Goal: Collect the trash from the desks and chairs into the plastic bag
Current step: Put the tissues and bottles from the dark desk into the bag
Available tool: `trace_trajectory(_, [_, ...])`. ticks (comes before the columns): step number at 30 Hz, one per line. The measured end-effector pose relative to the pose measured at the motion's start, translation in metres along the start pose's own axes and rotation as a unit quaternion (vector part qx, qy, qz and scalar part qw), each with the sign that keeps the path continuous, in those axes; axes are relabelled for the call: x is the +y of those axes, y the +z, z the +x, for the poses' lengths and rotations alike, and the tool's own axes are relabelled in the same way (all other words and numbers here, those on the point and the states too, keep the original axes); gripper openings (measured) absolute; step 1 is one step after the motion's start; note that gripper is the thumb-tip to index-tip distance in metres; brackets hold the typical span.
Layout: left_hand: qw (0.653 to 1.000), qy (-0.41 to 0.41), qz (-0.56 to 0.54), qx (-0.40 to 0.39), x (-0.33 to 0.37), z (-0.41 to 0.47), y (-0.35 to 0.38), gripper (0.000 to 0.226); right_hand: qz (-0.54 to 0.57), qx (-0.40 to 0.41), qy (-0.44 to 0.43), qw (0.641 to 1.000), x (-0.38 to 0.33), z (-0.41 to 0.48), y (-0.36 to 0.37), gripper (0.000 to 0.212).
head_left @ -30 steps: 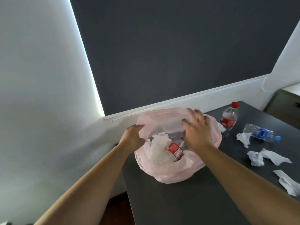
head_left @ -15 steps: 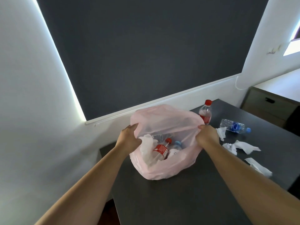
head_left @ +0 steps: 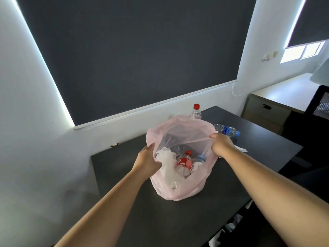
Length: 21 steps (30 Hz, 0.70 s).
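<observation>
A pink plastic bag (head_left: 179,190) stands on the dark desk (head_left: 124,168), its mouth held wide. My left hand (head_left: 147,162) grips the bag's left rim and my right hand (head_left: 221,145) grips the right rim. Inside lie crumpled white tissue (head_left: 166,163), a red-labelled bottle (head_left: 185,164) and a blue-capped bottle (head_left: 200,160). Behind the bag stands a bottle with a red cap (head_left: 196,110). A clear bottle with a blue label (head_left: 227,130) lies on the desk beyond my right hand. A white tissue (head_left: 241,148) peeks out beside my right wrist.
A dark window blind (head_left: 133,56) covers the wall behind the desk. At the right stands a light desk with drawers (head_left: 267,108) and a black chair (head_left: 318,107). White scraps (head_left: 229,227) lie low beyond the desk's right edge.
My right hand moved from inside the bag mouth to its right rim and pulled it open. The bag now stands taller, hiding the tissues on the desk. The view shifted left and back.
</observation>
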<state>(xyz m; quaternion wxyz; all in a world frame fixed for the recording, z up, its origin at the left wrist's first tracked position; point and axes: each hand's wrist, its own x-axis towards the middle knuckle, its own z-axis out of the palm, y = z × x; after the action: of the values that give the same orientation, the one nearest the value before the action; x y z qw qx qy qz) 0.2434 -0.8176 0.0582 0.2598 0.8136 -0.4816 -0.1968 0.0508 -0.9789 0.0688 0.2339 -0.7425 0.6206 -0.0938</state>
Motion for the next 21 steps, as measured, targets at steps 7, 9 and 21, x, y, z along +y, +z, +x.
trace_trajectory(7, [0.994, 0.01, 0.106, 0.03, 0.007, -0.018, 0.0, 0.069, 0.066, 0.002, -0.037, 0.997, 0.022, -0.045, -0.024, 0.059])
trace_trajectory(9, [0.99, 0.016, 0.129, 0.047, 0.014, -0.023, -0.004, 0.064, 0.083, 0.025, -0.037, 0.996, 0.029, -0.063, -0.037, 0.056])
trace_trajectory(21, [0.986, 0.106, 0.124, 0.023, 0.059, -0.047, 0.035, 0.061, 0.106, 0.068, -0.032, 0.992, 0.091, -0.107, -0.076, 0.037])
